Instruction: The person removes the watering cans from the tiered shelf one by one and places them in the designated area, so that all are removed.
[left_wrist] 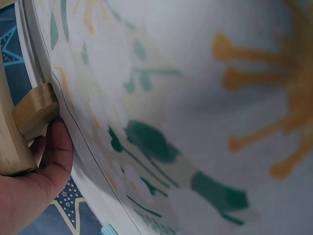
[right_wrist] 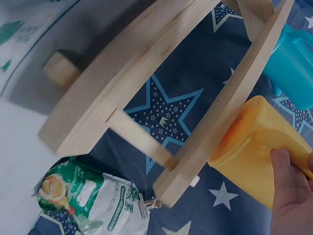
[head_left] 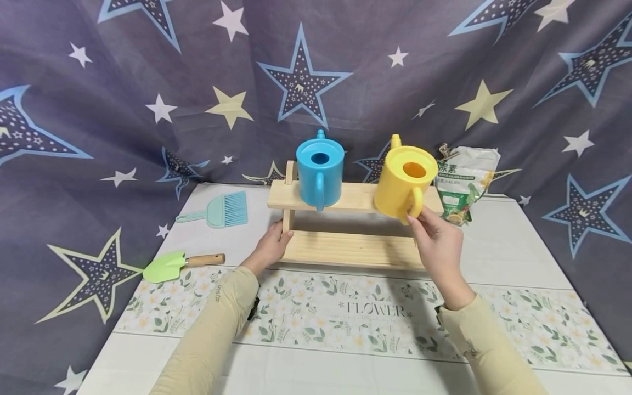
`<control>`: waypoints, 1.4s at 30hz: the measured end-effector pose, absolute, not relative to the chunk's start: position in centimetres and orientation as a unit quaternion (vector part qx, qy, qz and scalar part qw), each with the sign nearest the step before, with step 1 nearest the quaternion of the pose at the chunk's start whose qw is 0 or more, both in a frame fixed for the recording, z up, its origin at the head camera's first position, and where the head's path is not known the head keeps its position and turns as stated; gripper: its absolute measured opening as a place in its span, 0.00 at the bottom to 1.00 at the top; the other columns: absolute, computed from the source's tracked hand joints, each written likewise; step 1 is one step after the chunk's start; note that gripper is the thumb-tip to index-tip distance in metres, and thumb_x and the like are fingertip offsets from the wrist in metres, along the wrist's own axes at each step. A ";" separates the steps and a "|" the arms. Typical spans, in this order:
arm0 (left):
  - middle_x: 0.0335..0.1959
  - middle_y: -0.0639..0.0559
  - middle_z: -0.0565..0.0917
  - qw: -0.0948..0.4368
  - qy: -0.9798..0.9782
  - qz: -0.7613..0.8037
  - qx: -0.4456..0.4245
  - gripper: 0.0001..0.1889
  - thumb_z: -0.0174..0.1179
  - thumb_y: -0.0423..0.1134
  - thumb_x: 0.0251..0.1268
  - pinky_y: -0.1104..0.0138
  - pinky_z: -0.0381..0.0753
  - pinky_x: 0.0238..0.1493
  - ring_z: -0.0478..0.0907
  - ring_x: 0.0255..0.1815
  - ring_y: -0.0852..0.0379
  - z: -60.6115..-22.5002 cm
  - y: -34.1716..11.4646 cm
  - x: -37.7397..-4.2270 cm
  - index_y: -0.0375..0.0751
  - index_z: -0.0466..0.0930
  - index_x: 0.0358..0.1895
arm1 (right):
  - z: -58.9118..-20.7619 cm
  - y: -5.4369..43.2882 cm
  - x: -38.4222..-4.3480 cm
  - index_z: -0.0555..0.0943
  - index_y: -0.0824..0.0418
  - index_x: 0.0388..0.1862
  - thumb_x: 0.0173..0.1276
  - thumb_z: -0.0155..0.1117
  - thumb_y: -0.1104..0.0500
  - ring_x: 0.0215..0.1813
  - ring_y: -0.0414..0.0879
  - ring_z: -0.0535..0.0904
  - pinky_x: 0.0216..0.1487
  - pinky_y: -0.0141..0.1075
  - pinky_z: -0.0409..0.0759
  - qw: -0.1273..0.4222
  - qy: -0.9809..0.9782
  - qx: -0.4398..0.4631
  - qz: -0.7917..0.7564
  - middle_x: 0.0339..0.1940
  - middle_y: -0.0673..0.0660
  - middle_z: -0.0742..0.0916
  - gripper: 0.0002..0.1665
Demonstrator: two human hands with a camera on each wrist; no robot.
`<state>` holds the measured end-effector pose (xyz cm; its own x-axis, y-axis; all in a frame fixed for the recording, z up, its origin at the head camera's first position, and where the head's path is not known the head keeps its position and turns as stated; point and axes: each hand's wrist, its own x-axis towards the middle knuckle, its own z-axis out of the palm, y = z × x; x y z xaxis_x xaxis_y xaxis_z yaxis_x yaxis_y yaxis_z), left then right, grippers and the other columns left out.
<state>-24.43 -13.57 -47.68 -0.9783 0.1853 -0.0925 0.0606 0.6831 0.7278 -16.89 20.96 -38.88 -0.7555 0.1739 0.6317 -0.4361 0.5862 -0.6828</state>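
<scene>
Presently, the right hand [head_left: 441, 244] grasps the yellow can [head_left: 399, 186] by its handle, at the shelf's [head_left: 345, 249] upper right end; contact beneath I cannot confirm. Axis near upright, spout toward the curtain [head_left: 197, 66], handle toward the person. Shelf lengthwise left to right, left hand [head_left: 270, 247] gripping its left end. Blue can [head_left: 308, 181] aligned likewise.
</scene>
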 end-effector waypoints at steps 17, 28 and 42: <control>0.71 0.34 0.61 0.081 0.916 0.387 0.066 0.30 0.42 0.45 0.80 0.46 0.59 0.70 0.61 0.71 0.38 -47.8 -13.5 -24.7 0.38 0.48 0.78 | -39.1 25.2 -13.4 0.83 0.70 0.54 0.64 0.68 0.69 0.42 0.17 0.77 0.44 0.16 0.75 0.368 -0.825 0.051 0.425 0.42 0.68 0.87 0.18; 0.71 0.34 0.61 0.081 0.913 0.394 0.063 0.30 0.42 0.44 0.80 0.46 0.59 0.70 0.61 0.71 0.38 -47.5 -13.3 -24.6 0.38 0.49 0.77 | -39.1 27.1 -11.7 0.82 0.68 0.56 0.64 0.68 0.69 0.43 0.17 0.77 0.43 0.14 0.74 0.368 -0.835 0.022 0.409 0.43 0.67 0.87 0.20; 0.71 0.34 0.61 0.077 0.917 0.387 0.065 0.30 0.42 0.44 0.80 0.46 0.58 0.71 0.60 0.71 0.38 -47.7 -13.5 -24.5 0.37 0.49 0.77 | -39.0 29.9 -9.7 0.84 0.63 0.55 0.65 0.69 0.65 0.35 0.14 0.75 0.39 0.12 0.72 0.377 -0.846 -0.051 0.374 0.39 0.46 0.88 0.19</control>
<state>-24.51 -13.46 -47.65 -0.9796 0.1796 -0.0904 0.0605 0.6922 0.7191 -9.74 29.89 -38.97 -0.7110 0.3674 0.5996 -0.1964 0.7149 -0.6710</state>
